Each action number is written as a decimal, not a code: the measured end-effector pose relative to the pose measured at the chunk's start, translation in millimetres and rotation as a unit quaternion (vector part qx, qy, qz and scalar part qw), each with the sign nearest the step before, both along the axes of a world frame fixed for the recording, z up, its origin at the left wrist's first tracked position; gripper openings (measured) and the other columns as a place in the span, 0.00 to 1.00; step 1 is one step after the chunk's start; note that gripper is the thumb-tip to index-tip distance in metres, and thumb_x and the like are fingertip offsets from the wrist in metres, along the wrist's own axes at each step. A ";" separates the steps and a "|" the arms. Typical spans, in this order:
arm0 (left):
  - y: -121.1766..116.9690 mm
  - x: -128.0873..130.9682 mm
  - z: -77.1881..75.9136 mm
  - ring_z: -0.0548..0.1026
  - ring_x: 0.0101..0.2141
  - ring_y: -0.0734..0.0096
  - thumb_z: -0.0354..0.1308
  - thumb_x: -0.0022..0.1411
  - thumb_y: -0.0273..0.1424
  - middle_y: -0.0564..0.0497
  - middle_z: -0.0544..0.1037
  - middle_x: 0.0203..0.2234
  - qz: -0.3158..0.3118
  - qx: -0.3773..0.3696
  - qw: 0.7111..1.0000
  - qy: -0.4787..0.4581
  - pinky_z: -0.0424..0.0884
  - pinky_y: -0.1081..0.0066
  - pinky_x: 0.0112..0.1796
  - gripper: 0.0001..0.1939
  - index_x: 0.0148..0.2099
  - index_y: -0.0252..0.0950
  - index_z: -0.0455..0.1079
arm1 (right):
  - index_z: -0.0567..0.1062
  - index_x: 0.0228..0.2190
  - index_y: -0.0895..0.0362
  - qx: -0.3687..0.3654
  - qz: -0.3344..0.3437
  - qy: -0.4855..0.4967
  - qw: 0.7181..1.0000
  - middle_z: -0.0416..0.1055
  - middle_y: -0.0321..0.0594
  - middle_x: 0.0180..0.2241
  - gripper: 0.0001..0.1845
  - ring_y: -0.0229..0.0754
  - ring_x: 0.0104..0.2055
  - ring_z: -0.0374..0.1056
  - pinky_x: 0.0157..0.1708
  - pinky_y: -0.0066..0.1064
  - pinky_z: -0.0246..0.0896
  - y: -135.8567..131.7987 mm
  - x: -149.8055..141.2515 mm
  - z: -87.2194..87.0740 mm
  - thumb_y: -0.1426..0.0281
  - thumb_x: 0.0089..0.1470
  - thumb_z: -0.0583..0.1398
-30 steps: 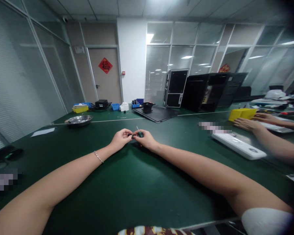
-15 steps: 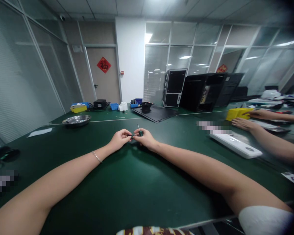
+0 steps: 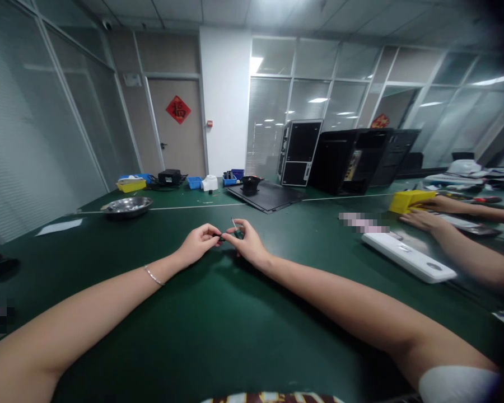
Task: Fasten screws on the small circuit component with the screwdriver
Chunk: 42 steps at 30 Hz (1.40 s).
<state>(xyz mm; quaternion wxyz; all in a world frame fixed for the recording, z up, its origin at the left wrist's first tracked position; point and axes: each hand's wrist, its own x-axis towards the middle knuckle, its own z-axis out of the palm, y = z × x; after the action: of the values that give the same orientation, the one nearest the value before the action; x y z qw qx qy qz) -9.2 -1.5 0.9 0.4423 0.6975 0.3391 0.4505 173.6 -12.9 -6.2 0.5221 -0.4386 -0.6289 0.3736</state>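
- The right grip is closed on a small screwdriver with a green handle, its thin shaft angled up and away from the person.
- The left grip is pinched closed on a small dark part; the part sits just beside the screwdriver, and the fingertips of both hands nearly meet there.
- Both hands are held just above the green tabletop; a thin bracelet circles the left wrist.
- Ahead lie a steel bowl, a paper sheet and a black mat with a black object on it.
- Farther back are a yellow tray, blue bins and computer cases.
- To the right, a co-worker's hand touches a yellow box; the co-worker's other hand is just beside it, near a white case.
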 end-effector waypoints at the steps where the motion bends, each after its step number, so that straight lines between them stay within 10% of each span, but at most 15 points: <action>1: -1.0 0.9 1.2 0.79 0.34 0.67 0.65 0.55 0.33 0.50 0.78 0.32 0.001 -0.001 1.000 -0.004 0.75 0.63 0.42 0.11 0.38 0.33 0.69 | 0.62 0.50 0.55 0.000 -0.004 0.002 1.000 0.70 0.39 0.42 0.34 0.28 0.19 0.61 0.10 0.21 0.59 -0.1 0.4 0.6 0.59 0.45 0.67; 10: -8.6 9.1 9.8 0.78 0.38 0.65 0.62 0.56 0.32 0.48 0.78 0.37 -0.016 0.015 1.000 0.005 0.75 0.63 0.43 0.11 0.41 0.34 0.70 | 0.61 0.53 0.55 0.010 -0.016 0.017 1.000 0.71 0.41 0.44 0.34 0.31 0.23 0.64 0.14 0.22 0.60 -6.3 -7.0 4.7 0.56 0.49 0.64; 22: 6.9 27.1 2.8 0.74 0.26 0.74 0.62 0.52 0.30 0.57 0.71 0.27 0.125 0.041 0.991 0.008 0.72 0.73 0.29 0.12 0.39 0.36 0.65 | 0.68 0.41 0.54 0.068 -0.027 0.059 0.996 0.71 0.39 0.40 0.19 0.35 0.34 0.67 0.29 0.24 0.64 1.6 -5.2 16.8 0.53 0.57 0.56; 30: 31.8 99.8 25.5 0.76 0.29 0.74 0.59 0.55 0.26 0.53 0.76 0.27 0.090 0.003 0.991 -0.101 0.73 0.70 0.36 0.04 0.36 0.33 0.69 | 0.67 0.28 0.55 0.120 0.047 -0.061 0.990 0.64 0.31 0.22 0.14 0.32 0.21 0.57 0.19 0.23 0.55 33.8 83.9 50.2 0.60 0.58 0.53; 42: 12.3 83.9 -1.8 0.77 0.27 0.75 0.60 0.55 0.24 0.53 0.76 0.26 0.062 -0.071 0.991 -0.091 0.73 0.74 0.32 0.05 0.36 0.33 0.69 | 0.77 0.40 0.55 0.221 0.069 -0.246 0.941 0.77 0.42 0.41 0.15 0.44 0.44 0.70 0.47 0.34 0.62 32.0 117.5 1.6 0.62 0.62 0.53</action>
<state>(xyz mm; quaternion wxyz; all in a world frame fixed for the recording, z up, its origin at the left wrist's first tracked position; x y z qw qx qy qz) 74.7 10.8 -0.9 0.4906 0.5980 0.3710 0.5139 291.2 19.1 -4.6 0.4075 -0.3457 -0.8335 0.1404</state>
